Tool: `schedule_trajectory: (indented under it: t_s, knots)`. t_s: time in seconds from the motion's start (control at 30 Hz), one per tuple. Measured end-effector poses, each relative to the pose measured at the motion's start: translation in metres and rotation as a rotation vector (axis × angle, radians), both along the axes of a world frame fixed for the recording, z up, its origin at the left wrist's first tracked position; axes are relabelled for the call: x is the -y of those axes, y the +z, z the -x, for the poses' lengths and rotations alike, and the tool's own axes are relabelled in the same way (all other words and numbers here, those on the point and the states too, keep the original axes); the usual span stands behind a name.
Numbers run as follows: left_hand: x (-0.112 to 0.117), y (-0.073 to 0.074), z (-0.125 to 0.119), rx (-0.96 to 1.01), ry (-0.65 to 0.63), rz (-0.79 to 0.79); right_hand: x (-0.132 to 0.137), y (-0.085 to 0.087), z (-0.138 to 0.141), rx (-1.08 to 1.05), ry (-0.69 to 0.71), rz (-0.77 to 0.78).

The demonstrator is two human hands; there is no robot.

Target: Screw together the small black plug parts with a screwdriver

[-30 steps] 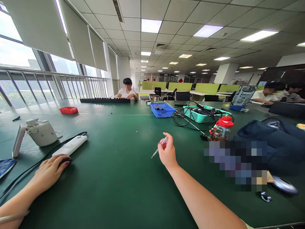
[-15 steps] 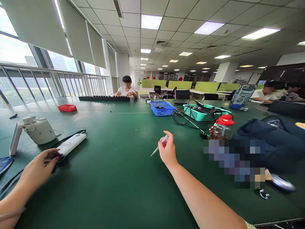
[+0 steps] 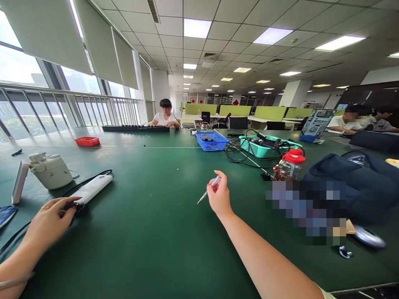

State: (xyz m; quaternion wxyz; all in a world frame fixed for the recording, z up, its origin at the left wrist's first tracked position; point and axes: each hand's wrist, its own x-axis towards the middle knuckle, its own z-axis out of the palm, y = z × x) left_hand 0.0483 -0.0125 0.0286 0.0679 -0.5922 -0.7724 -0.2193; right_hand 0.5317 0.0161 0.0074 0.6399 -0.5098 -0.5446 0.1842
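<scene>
My right hand is raised over the middle of the green table, fingers closed round a thin silver screwdriver whose tip points down and left. My left hand rests at the lower left, its fingers pinched on a small dark plug at the near end of a white power strip. A black cable runs from there toward the table's left edge.
A white kettle-like appliance and a leaning tablet stand at left. Red tray, blue basket, teal basket with cables, red-capped bottle and dark bag lie further off. People sit at the far end and right.
My left hand has slid left and pulled back from lying flat over the plug to pinching it. The right hand with the screwdriver has stayed almost still.
</scene>
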Motion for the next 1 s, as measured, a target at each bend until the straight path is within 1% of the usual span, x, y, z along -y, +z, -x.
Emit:
schedule_trajectory:
  t_s: [0.27, 0.4, 0.73, 1.0]
  knots:
    - [0.0004, 0.0006, -0.0024, 0.008, -0.013, -0.023, 0.0003, -0.0005, -0.0005, -0.006, 0.005, 0.008]
    - [0.0013, 0.0020, -0.0055, 0.011, -0.017, -0.010, 0.0011, 0.0011, -0.0003, -0.012, 0.013, 0.018]
    - [-0.0040, -0.0047, 0.0008, -0.031, -0.036, -0.009, 0.0036, 0.0045, -0.0004, -0.027, -0.008, 0.016]
    - [-0.0029, -0.0035, -0.0015, -0.040, -0.040, -0.015, 0.0029, 0.0032, -0.0005, -0.025, -0.003, 0.015]
